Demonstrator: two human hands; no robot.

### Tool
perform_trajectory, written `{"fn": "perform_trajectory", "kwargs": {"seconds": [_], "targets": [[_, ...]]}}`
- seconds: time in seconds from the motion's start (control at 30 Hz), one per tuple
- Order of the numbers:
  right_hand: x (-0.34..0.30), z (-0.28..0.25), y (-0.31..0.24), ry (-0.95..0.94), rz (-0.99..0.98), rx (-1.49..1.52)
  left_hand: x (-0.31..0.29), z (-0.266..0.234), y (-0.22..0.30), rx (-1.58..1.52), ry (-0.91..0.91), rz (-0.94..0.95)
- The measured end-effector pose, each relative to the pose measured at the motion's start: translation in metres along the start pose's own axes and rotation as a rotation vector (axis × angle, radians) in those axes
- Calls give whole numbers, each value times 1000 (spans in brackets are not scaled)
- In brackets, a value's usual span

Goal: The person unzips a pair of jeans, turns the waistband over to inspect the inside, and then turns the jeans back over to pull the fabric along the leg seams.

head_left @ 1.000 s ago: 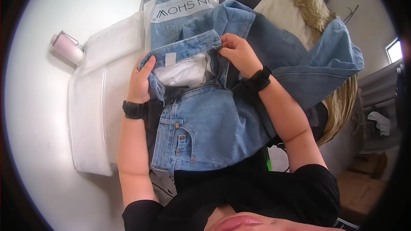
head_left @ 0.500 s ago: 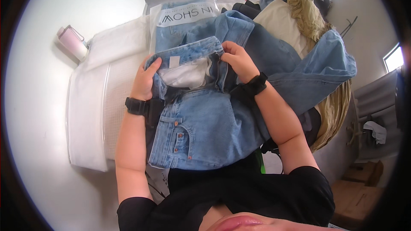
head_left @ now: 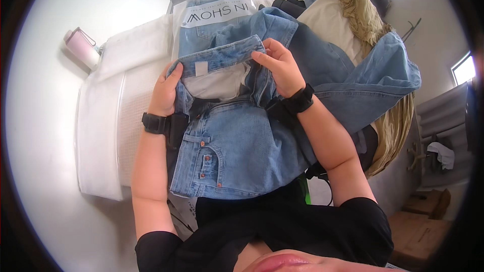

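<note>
Light blue jeans (head_left: 237, 146) lie in front of me with the waist pulled open, showing the white pocket lining (head_left: 217, 84), a small white label (head_left: 201, 68) and the zip at the fly. My left hand (head_left: 165, 90) grips the waistband's left end, thumb on its inner side. At the other end my right hand (head_left: 281, 65) pinches the band, its thumb over the edge. Both hands are closed on the denim, and some fingertips are hidden behind it. The legs of the jeans trail off to the right over other clothes.
Beyond the jeans lies a clear plastic bag (head_left: 177, 30) with folded denim inside. White plastic packaging (head_left: 133, 48) is stacked on the left, beside a pink tumbler (head_left: 80, 48). Khaki clothing (head_left: 360, 17) and a cream garment (head_left: 327, 25) pile up at the right. Cardboard boxes (head_left: 416, 236) stand lower right.
Both hands have shifted slightly up and left with the waistband, which now looks a little more spread. The right thumb has come over onto the band's inner side.
</note>
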State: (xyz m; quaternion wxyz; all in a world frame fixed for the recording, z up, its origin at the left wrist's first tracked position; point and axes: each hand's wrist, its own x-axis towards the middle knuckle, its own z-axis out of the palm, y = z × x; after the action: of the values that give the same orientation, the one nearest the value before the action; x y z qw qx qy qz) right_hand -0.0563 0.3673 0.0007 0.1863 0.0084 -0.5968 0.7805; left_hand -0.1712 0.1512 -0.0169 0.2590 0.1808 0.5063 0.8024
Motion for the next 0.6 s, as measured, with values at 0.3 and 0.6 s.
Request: {"fn": "perform_trajectory", "kwargs": {"seconds": [0.3,0.6], "targets": [[-4,-2,3,69,-35,-10,-6,1,1,130,-47,23],[-5,2,-14,69,33,-91,-36,26,40,815,-114,237]]}}
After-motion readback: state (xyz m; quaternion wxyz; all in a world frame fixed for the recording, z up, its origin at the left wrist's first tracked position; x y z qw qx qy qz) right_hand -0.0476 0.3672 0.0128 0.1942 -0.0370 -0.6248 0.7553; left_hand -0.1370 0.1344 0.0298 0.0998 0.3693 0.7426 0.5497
